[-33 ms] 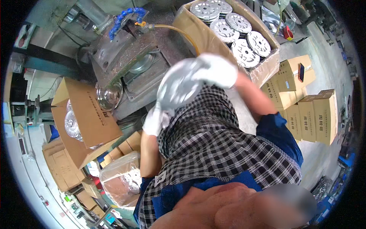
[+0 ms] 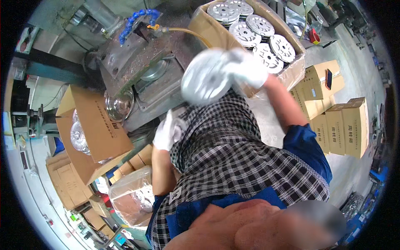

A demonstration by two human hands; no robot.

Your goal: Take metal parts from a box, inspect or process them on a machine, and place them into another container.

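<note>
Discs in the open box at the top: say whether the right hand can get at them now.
Probably yes: the right hand looks close to the cardboard box, whose open top leaves the stacked discs exposed. The held disc, though, could hinder grasping another.

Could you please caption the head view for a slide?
Right hand holds a metal disc near a machine, left hand apart.

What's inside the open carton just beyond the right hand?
Stacked silvery discs with cut-outs are visible in the open carton. Their upper faces hide most lower layers and the carton's bottom. The gloved right hand holds a blurred disc.
</note>
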